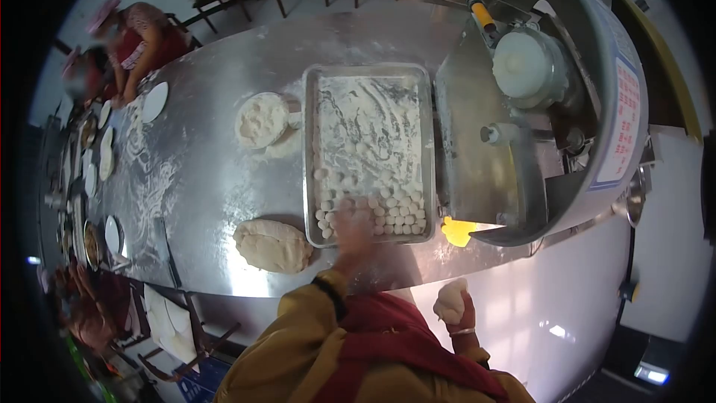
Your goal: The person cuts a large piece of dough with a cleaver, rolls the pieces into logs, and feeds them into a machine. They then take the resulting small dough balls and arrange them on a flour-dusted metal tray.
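Note:
My left hand [353,227] reaches over the near edge of a metal tray [307,149], among small round dough balls [400,209]. Motion smears its fingers, so whether they are apart or closed does not show. Flour coats the far part of the tray, and the balls crowd its near end. Beyond the table's near edge, at my right side, my right hand [468,316] is closed around a lump of pale dough [450,300]. A large oval piece of dough [273,245] lies on the table left of the tray.
A bowl of flour [262,119] stands left of the tray. To the right is a big metal machine [485,134], with something yellow [456,231] beneath its edge. Several people [142,45] are around the far left end, near white plates [155,102]. A long dark tool [170,254] lies on the steel table [201,172].

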Demonstrator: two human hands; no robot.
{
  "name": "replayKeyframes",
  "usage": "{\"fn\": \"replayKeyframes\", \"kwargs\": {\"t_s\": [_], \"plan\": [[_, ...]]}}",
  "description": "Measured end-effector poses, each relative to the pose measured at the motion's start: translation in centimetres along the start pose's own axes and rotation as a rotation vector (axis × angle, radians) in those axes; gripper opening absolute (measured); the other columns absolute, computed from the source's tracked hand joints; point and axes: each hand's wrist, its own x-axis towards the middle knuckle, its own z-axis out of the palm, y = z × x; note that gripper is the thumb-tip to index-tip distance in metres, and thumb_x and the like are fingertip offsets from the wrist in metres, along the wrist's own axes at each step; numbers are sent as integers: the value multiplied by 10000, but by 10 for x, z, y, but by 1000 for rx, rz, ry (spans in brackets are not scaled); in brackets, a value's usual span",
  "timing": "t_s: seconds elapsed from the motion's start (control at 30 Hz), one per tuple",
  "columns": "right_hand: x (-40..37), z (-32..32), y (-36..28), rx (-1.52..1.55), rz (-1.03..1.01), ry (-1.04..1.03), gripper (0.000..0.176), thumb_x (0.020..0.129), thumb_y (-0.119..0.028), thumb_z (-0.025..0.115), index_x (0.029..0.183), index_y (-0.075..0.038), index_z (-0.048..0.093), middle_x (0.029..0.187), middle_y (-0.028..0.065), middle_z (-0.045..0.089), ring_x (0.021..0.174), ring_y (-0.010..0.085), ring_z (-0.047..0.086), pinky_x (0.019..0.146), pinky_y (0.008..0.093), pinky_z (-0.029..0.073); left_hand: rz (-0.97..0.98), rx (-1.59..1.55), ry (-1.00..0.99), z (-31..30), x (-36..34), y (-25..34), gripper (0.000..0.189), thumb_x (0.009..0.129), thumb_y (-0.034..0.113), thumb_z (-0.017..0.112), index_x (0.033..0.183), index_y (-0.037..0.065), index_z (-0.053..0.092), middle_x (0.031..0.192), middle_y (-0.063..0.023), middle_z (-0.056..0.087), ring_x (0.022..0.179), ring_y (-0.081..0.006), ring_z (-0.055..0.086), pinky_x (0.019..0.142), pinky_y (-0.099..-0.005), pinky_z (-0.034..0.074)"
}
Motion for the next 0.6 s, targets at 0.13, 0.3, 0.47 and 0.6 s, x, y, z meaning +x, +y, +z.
{"fn": "replayKeyframes", "kwargs": {"t_s": [0.13,0.3,0.47,0.6], "plan": [[3,-35,-34,-88,42,21,323,882,-346,484,1031,-59,486,881,90,554,782,208,571,662,342,512,-197,60,361,48,4,-36,612,776,356,585,1285,79,386,1270,-133,388,1259,-379,254,977,-569,227],[4,-77,-86,-122,69,-168,370,899,-391,444,1061,-62,492,907,101,557,777,230,557,623,363,494,139,289,64,83,-1,57,433,805,368,495,1207,208,519,1395,-97,296,1274,-342,269,968,-651,153],[5,-89,-127,-209,30,-208,359,892,-380,459,1071,-71,489,905,94,551,777,233,559,618,366,497,397,564,-25,37,1,37,278,855,285,482,1111,250,582,1383,-75,349,1290,-332,254,991,-627,198],[1,-81,-140,-333,-30,-130,349,879,-327,490,1123,-79,465,935,92,544,815,242,569,669,387,514,18,562,480,-7,-6,11,445,842,257,498,1267,135,455,1245,-177,466,1213,-346,352,1006,-401,296]]}}
